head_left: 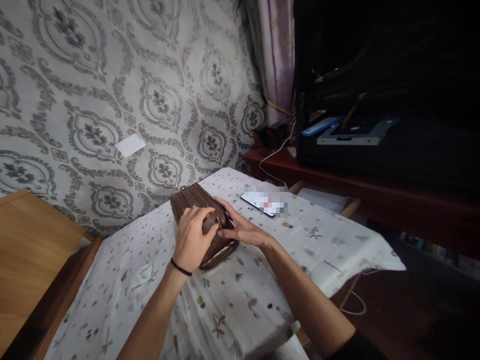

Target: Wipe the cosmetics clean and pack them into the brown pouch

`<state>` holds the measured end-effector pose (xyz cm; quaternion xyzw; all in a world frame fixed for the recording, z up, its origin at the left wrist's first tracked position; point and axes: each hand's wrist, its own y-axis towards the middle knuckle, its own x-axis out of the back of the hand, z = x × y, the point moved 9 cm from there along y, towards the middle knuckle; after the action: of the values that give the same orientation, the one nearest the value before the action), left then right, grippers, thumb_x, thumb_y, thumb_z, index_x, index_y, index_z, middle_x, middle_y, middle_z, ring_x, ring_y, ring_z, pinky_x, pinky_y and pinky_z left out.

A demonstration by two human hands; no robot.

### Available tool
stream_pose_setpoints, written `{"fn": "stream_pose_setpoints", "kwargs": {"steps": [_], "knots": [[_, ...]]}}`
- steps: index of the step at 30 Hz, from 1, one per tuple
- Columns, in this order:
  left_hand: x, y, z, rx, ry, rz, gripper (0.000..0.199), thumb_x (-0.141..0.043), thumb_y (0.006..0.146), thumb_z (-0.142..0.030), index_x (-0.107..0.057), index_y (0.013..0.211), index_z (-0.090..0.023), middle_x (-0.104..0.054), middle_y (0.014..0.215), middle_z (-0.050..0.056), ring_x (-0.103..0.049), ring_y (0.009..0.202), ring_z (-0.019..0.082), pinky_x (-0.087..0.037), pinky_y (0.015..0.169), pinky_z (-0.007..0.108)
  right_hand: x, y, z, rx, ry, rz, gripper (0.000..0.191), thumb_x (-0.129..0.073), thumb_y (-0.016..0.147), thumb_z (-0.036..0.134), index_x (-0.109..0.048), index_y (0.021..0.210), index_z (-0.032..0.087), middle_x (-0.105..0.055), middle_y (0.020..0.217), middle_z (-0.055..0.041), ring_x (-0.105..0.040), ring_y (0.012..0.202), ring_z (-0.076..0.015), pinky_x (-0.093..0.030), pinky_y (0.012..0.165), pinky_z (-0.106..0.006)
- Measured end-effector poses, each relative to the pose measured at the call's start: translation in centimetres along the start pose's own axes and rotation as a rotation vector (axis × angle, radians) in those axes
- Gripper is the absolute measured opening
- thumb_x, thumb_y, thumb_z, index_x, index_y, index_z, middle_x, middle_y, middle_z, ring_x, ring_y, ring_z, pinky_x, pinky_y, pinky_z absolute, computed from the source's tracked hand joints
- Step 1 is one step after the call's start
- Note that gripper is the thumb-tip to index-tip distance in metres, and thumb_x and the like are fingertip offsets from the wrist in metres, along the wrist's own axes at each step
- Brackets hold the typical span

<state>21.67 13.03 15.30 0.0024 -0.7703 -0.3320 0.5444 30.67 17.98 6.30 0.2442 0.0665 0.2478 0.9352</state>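
Observation:
A brown leather handbag [189, 195] with a pleated top and gold zipper teeth along its near edge rests on the cloth-covered table. My left hand [195, 232], a black band at its wrist, is over the bag's top with thumb and forefinger closed on a bit of brown leather near the right end. Against the right end, my right hand [240, 229] grips the bag's edge, its thumb close to my left thumb. What lies right between the fingertips is partly hidden.
A phone [260, 202] lies on the patterned tablecloth [315, 232] to the right. Behind it, a white cable [275, 152] hangs off a red-brown stand [270, 160] carrying a dark screen [375, 65]. Wooden furniture [33, 250] stands left; patterned wallpaper [161, 100] rises behind the table.

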Motion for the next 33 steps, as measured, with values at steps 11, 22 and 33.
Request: {"fn": "stream_pose_setpoints", "kwargs": {"steps": [11,22,33], "knots": [[-1.3,1.4,1.8,0.011,-0.053,-0.067,0.007,-0.061,0.086,-0.022,-0.065,0.084,-0.017,-0.068,0.087,0.006,-0.062,0.089,0.024,-0.048,0.084,0.038,0.4,0.6,-2.2,0.039,-0.134,-0.133,0.111,-0.079,0.067,0.058,-0.02,0.155,0.026,-0.023,0.16,-0.011,-0.022,0.148,-0.0298,-0.016,0.122,-0.046],[-1.0,0.7,1.8,-0.032,-0.049,-0.094,0.01,-0.058,0.089,-0.025,-0.062,0.083,-0.017,-0.066,0.086,0.006,-0.06,0.089,0.025,-0.048,0.083,0.039,0.7,0.5,-2.2,0.045,-0.227,-0.155,0.103,-0.078,0.069,0.059,-0.027,0.153,0.024,-0.033,0.156,-0.0122,-0.03,0.145,-0.0301,-0.021,0.121,-0.045],[-0.3,0.2,1.9,-0.064,0.052,-0.021,0.009,-0.06,0.086,-0.018,-0.061,0.095,-0.018,-0.062,0.095,0.006,-0.056,0.094,0.025,-0.048,0.085,0.041,0.4,0.2,-2.0,-0.046,-0.12,-0.05,0.09,-0.068,0.081,0.055,-0.021,0.154,0.032,-0.023,0.162,-0.0043,-0.022,0.149,-0.0261,-0.019,0.122,-0.046]]}}
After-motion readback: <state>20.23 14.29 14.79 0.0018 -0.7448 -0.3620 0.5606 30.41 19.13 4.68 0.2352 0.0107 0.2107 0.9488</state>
